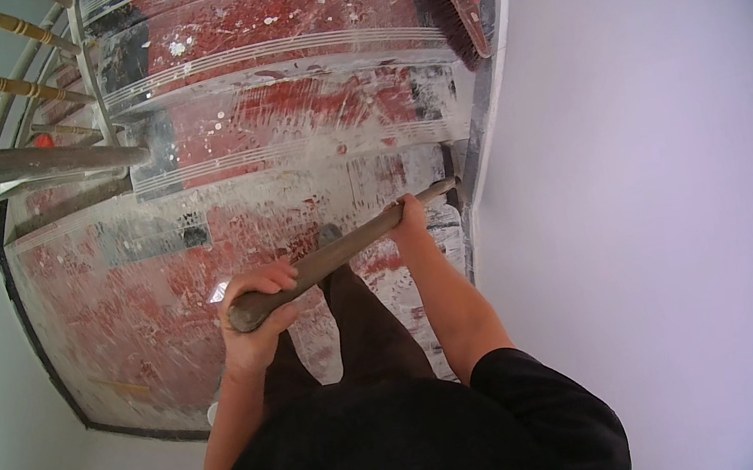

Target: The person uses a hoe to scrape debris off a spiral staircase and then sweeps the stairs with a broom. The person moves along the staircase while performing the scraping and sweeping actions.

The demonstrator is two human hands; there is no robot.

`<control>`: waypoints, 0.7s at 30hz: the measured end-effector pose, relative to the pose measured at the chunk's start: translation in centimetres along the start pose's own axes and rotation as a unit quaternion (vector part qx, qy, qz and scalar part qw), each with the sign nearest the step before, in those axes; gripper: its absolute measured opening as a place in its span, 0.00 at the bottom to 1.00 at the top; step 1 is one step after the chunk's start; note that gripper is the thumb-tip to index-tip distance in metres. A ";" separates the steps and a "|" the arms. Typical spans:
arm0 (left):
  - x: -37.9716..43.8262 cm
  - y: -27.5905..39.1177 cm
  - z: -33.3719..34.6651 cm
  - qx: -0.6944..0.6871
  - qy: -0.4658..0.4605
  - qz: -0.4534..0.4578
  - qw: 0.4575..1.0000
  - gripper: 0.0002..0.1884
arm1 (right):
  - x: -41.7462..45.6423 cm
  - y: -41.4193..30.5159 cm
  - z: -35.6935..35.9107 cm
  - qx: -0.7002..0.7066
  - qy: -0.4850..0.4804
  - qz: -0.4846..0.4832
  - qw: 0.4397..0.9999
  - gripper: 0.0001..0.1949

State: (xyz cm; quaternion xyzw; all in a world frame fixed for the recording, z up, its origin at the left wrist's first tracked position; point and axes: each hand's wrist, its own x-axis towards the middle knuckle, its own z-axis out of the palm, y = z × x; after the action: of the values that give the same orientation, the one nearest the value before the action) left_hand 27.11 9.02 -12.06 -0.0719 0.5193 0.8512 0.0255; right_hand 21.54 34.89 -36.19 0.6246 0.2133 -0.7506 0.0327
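A thick wooden tool handle (344, 246) slants across in front of me, from my waist towards the foot of the right-hand wall. My left hand (254, 336) wraps around its thick near end. Farther along the shaft, my right hand (408, 216) grips it from the right. The far end tapers to near the dark skirting; whatever head it carries cannot be made out. Beneath it lies a red landing floor (154, 304), streaked with pale dust or plaster. One of my shoes (328, 234) shows just beyond the handle.
Ahead, dusty steps (295, 113) with ridged edges rise away. A broom (459, 16) with a red handle leans against the white wall (640, 188) at upper right. A metal railing post (46, 159) and balusters (18, 90) stand at upper left.
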 end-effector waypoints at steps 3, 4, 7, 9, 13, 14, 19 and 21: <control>-1.8 0.8 -2.2 -0.015 0.035 -0.011 0.999 0.15 | 0.2 3.1 -0.5 -0.035 0.010 -0.005 0.999 0.06; -2.3 1.2 -3.1 -0.024 0.043 -0.010 0.999 0.15 | 0.3 4.2 -0.6 -0.053 0.010 -0.008 0.999 0.06; -3.8 2.3 -6.1 -0.034 0.079 -0.012 0.996 0.16 | 0.2 7.9 -0.5 -0.092 0.001 -0.017 0.996 0.05; -4.8 3.1 -8.6 -0.032 0.100 -0.009 0.994 0.16 | -0.5 10.7 0.2 -0.111 0.007 -0.010 0.994 0.05; -7.8 4.3 -13.6 -0.054 0.144 0.005 0.988 0.17 | 0.1 16.7 0.1 -0.195 -0.019 -0.014 0.981 0.04; -7.3 5.1 -13.8 -0.071 0.134 -0.004 0.988 0.17 | 6.7 17.0 -4.1 -0.371 -0.106 -0.126 0.914 0.04; -10.5 6.5 -20.5 -0.090 0.211 0.009 0.973 0.17 | -0.6 23.9 1.3 -0.270 -0.007 -0.023 0.963 0.08; -11.1 7.7 -22.3 -0.112 0.216 0.009 0.970 0.17 | -5.8 25.3 3.4 -0.240 0.034 -0.011 0.970 0.08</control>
State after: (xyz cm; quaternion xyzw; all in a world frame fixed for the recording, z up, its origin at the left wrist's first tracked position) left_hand 39.28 -14.00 -13.65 -0.2514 0.4148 0.8684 -0.1031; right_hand 27.64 9.45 -37.29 0.6213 0.3953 -0.6558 0.1660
